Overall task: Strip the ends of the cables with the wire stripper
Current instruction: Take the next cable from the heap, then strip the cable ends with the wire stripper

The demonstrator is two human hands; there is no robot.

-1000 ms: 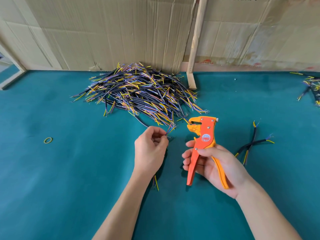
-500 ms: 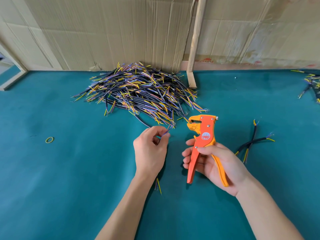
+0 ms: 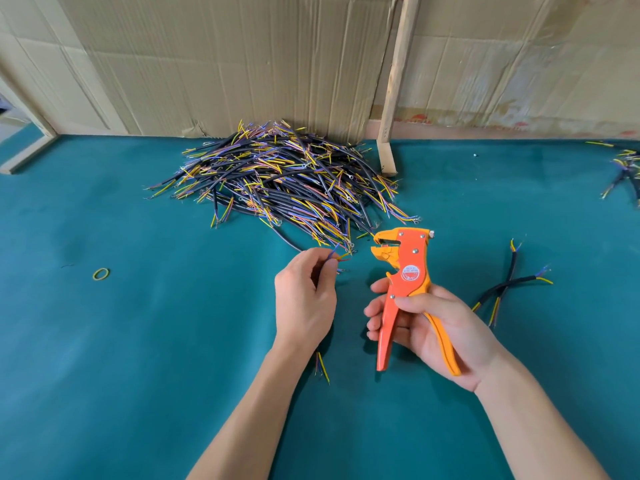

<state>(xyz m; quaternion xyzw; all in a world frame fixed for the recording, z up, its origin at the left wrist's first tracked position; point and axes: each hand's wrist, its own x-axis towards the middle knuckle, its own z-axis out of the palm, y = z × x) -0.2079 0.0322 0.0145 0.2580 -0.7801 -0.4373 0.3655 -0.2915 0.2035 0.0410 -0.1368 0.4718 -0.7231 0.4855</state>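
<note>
orange wire stripper [image 3: 403, 271] sits gripped in our right hand [image 3: 433, 327], jaws apart. our left hand [image 3: 304, 299] pinches a cable [image 3: 332, 258]; we should feed one core squarely in before squeezing.

The only marking close enough to notice is a round red-and-white sticker [image 3: 410, 273] on the orange wire stripper [image 3: 405, 282], at centre right of the frame; its print is too small to read. Faint red printing [image 3: 419, 118] runs along the bottom of the cardboard wall [image 3: 519, 64] at upper right, blurred and illegible.
</note>
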